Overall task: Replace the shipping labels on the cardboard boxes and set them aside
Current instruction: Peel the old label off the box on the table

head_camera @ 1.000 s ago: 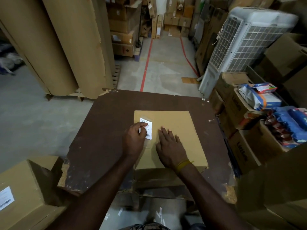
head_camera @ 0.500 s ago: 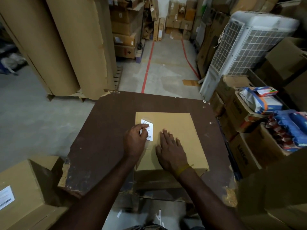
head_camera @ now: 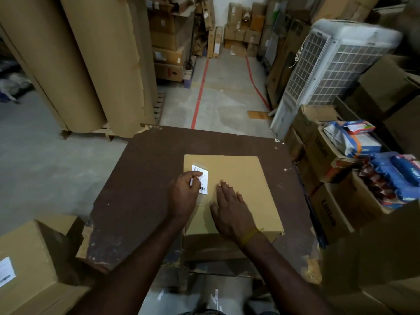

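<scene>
Little has moved: my left hand (head_camera: 184,194) still pinches the label (head_camera: 201,179) on the box (head_camera: 241,178), right hand (head_camera: 231,211) flat, fingers straight, on the counter (head_camera: 141,189).

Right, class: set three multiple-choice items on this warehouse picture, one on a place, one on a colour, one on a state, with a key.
1. Where on the flat brown cardboard box does the white barcoded shipping label sit?
A. far left corner area
B. near right corner
C. dead centre

2. What colour are the floor lines beyond the dark brown table?
A. yellow
B. red
C. blue

3. What is the right hand doing?
A. gripping a tape roll
B. lying flat on the box top
C. hanging off the table

Key: 1 A, the label lies by the box's far left edge under the left hand; 2 B, both stripes are red; 3 B, its fingers lie straight on the cardboard.
</scene>
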### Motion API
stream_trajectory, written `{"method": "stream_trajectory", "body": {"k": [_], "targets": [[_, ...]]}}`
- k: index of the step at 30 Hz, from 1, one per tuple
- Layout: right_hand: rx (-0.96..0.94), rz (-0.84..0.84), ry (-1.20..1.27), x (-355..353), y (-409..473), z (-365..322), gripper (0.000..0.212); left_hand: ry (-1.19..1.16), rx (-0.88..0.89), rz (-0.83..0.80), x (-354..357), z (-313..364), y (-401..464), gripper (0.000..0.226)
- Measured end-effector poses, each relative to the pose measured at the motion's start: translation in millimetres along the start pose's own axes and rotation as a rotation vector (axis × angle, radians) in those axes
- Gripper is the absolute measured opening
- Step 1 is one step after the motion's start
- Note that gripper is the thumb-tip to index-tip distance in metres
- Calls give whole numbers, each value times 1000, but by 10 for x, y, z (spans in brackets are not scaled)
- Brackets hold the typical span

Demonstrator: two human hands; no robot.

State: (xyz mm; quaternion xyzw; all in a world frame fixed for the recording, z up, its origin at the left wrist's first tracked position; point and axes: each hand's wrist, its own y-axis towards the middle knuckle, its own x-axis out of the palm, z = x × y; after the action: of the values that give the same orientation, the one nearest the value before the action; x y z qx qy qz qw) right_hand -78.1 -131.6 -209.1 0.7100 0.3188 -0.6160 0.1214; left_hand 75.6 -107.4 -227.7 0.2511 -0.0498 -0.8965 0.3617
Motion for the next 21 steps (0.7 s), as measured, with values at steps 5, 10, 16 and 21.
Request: {"method": "stream_trajectory", "body": {"k": [5,10,16,21], "targets": [[-62,-1,-19,56,-459,43,88,-3,8,14,4,-12,4,25],[-3,8,3,-52,62,47,63,16,33,2,13,-36,22,25],[-33,18,7,19,-180,7,74,29,26,18,4,-34,19,27],[-52,-5,-8,23,-280,69,99,23,22,19,13,-29,24,23]]}}
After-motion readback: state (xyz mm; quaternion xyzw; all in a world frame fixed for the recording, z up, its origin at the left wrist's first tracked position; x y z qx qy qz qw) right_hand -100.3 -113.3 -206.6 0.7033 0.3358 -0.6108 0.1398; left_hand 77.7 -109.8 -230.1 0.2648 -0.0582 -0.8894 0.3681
